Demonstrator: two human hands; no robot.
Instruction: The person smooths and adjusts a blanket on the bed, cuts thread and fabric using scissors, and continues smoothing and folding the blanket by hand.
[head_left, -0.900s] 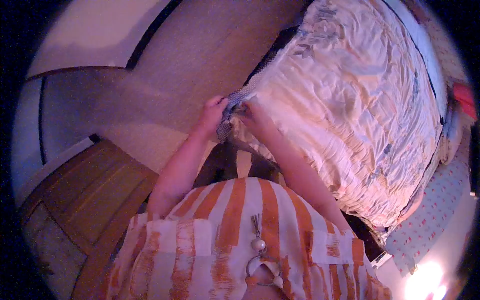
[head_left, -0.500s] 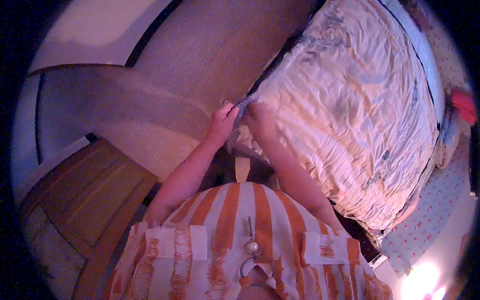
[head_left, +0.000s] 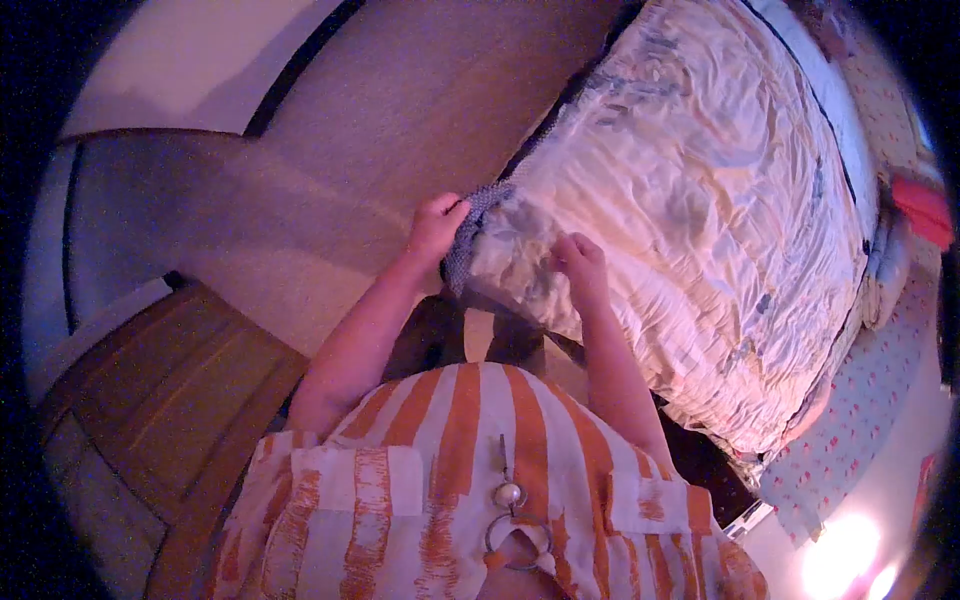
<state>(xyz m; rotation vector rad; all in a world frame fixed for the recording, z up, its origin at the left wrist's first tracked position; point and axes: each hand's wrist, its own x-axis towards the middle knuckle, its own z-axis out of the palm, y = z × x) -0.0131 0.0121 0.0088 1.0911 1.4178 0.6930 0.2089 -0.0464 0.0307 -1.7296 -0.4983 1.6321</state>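
At the near left corner of a wrinkled, pale floral cover (head_left: 690,230), my left hand (head_left: 438,225) is closed on its grey patterned edging (head_left: 462,250). That edging bends around the corner and runs up along the cover's left side. My right hand (head_left: 583,260) is over the cover, a short way right of the corner, with its fingers drawn together. Whether it pinches any cloth is too small to tell.
Carpeted floor (head_left: 400,100) stretches to the left of the bed. A brown wooden piece of furniture (head_left: 180,380) stands at the lower left. At the right are a red item (head_left: 922,212), a dotted cloth (head_left: 850,430) and a bright light (head_left: 842,555).
My right hand has moved right, away from the edging and over the cover. My left hand still grips the edging, which now spreads wider at the corner.
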